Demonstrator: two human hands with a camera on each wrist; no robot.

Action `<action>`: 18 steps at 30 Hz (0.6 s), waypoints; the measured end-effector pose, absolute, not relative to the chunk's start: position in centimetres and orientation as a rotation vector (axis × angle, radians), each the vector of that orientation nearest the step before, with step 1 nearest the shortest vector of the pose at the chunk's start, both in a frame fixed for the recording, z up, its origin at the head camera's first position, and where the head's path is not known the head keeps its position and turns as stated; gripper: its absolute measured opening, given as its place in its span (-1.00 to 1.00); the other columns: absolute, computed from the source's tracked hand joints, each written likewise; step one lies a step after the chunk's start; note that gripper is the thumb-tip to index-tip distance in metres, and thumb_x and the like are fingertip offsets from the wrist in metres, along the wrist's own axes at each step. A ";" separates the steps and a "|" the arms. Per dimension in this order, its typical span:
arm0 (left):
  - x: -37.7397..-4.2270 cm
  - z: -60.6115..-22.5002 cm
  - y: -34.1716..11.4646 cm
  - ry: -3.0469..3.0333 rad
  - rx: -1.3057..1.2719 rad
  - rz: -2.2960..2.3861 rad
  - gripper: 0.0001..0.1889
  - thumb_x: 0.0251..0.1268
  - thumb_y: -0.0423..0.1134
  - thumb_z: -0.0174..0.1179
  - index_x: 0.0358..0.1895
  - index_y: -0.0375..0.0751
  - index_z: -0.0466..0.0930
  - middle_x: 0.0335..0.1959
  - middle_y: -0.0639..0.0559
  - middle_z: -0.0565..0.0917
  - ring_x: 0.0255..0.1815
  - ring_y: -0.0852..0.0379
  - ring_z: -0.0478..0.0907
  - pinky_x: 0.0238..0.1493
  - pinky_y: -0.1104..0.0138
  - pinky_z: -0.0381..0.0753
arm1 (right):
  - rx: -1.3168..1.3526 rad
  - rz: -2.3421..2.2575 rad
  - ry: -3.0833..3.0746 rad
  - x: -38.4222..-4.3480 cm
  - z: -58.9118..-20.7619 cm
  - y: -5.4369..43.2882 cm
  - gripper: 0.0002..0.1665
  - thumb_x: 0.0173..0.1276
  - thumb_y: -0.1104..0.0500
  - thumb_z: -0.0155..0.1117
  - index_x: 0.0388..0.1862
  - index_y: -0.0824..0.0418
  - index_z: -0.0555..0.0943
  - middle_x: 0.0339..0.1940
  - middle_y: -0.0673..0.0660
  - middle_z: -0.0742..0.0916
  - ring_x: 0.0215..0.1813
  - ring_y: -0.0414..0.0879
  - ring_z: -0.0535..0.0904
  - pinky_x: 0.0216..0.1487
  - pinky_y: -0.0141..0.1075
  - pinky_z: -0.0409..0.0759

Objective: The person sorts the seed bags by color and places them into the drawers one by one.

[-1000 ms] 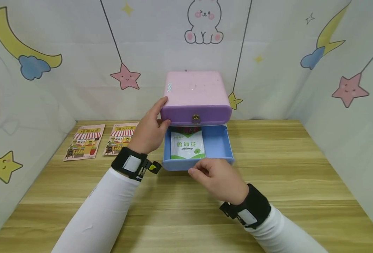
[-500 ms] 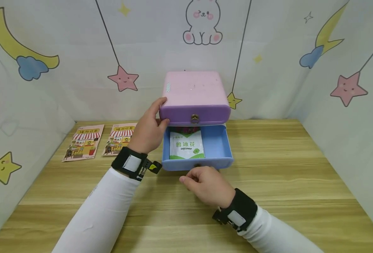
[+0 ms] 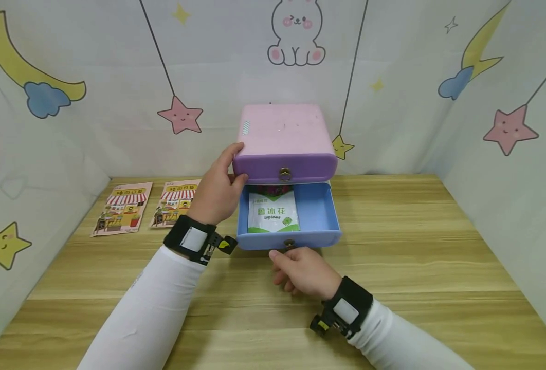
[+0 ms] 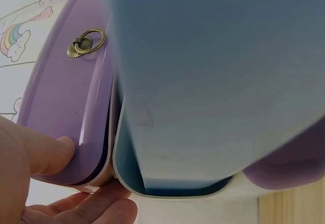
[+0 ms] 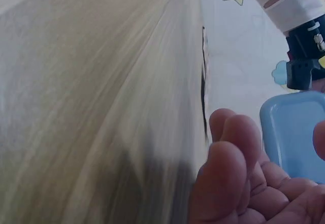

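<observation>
- Blue drawer (image 3: 319, 238), pulled well out of its cabinet: directly beyond the right hand's fingertips and to the right of and below the left hand's hold.
- Flat packet (image 3: 273, 213), white and green with Chinese lettering, inside that drawer: it lies in the left part, the side nearer the left hand; its dark reddish end reaches back under the cabinet. Bare blue floor shows to its right.
- Right hand (image 3: 305, 272): released, fingers loosely bent around nothing, just in front of the blue drawer's lower edge. Whether the thumb touches the drawer cannot be told.
- Small dark knob (image 3: 289, 242) on the blue front, just beyond the right thumb.
- Left hand (image 3: 215, 195): not clenched, laid against the cabinet's left front corner, thumb pressing the front, other fingers along the side.
- Purple drawer (image 3: 259, 168), pushed in, under the left thumb; its contents are hidden. A brass ring pull (image 4: 92, 41) hangs to the right of that thumb.
- Pink cabinet (image 3: 282, 128), housing both drawers, right of the left hand.
- Another purple part (image 4: 294, 160) shows below the blue drawer; whether it is a drawer cannot be told.
- Two pink packets, one (image 3: 173, 203) just left of the left hand, partly behind it, the other (image 3: 122, 209) farther left, both flat on the wooden table (image 3: 416, 282).
</observation>
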State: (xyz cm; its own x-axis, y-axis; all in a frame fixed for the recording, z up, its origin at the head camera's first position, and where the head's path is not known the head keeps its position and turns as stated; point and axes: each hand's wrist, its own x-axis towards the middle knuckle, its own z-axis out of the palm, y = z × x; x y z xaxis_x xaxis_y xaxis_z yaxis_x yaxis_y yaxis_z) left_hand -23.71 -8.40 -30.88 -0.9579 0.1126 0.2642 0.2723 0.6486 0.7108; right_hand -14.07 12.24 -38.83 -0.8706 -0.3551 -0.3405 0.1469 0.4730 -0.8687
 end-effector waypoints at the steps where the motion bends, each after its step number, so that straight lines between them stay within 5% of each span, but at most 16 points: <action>1: -23.7 -30.9 -8.4 -2.671 -0.316 -1.199 -0.32 0.42 -0.21 0.09 0.47 0.40 0.02 0.47 0.01 0.30 0.12 -0.09 0.62 0.00 0.05 0.67 | -0.140 -1.400 2.225 -14.1 -38.9 12.3 -0.27 0.38 -0.36 -0.02 -0.19 0.28 0.66 -0.43 0.10 0.77 -0.52 -0.11 0.62 -0.50 -0.20 0.64; 18: -23.7 -31.0 -8.4 -2.685 -0.313 -1.182 -0.32 0.42 -0.19 0.08 0.47 0.42 -0.01 0.44 -0.04 0.34 0.10 -0.07 0.63 -0.08 0.08 0.69 | 0.005 -1.710 1.710 -14.8 -39.2 12.8 -0.12 0.41 -0.36 -0.07 0.20 0.44 0.38 -0.37 0.09 0.77 -0.54 -0.19 0.59 -0.50 -0.36 0.59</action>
